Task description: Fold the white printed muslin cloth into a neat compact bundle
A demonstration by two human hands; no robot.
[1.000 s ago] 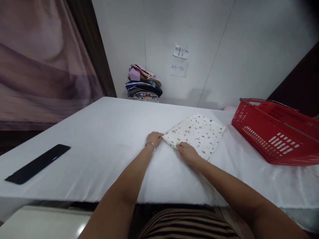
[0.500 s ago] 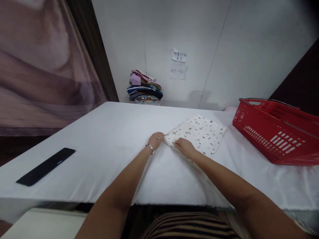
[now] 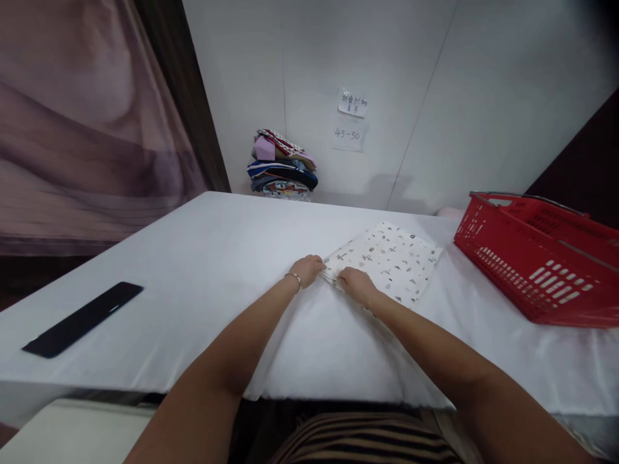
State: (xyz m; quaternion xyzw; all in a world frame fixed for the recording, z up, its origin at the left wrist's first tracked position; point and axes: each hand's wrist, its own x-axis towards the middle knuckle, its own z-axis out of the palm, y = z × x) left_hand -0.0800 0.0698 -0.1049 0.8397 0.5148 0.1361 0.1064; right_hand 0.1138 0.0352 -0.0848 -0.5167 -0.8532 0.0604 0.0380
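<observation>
A folded white cloth (image 3: 394, 254) printed with small grey and brown figures lies flat on the white-covered table (image 3: 232, 258), turned at an angle. My left hand (image 3: 308, 269), with a bracelet at the wrist, pinches the cloth's near left corner. Along the near edge, just right of that corner, my right hand (image 3: 356, 283) grips the layered fold with its fingers closed. Several layers show between the two hands. My right hand and forearm hide part of the cloth's near edge.
At the right stands a red plastic basket (image 3: 527, 264) with a metal handle. A long black flat object (image 3: 84, 319) lies at the table's left. Folded fabrics (image 3: 283, 164) are stacked by the back wall, near paper signs (image 3: 349, 135). A pink curtain (image 3: 82, 129) hangs at left.
My left hand's fingers have closed in on the cloth's corner. The right hand stays at the near edge. The view has shifted slightly.
</observation>
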